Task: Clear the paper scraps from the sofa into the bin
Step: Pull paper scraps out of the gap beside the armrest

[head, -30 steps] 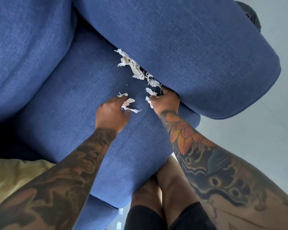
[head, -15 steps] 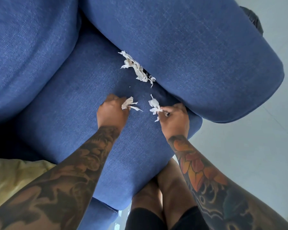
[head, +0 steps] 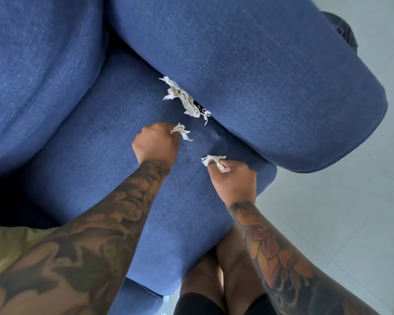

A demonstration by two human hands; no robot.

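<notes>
Over the sofa seat [head: 82, 142], left hand [head: 156, 144] fisted on scraps [head: 180, 131], right hand [head: 233, 178] pinching scraps, both grips closed

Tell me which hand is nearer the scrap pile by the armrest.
Left. The left hand sits just below the pile; the right hand is farther, toward the seat's front edge.

Matt woven blue cloth sofa [head: 248, 64]; crumpled white paper scraps [head: 184, 101].

one sofa [head: 100, 178], two hands, left [head: 156, 144] and right [head: 233, 180], three clumps of paper scraps: at 12 o'clock [head: 187, 103] (loose), two held [head: 180, 130] [head: 210, 159].
</notes>
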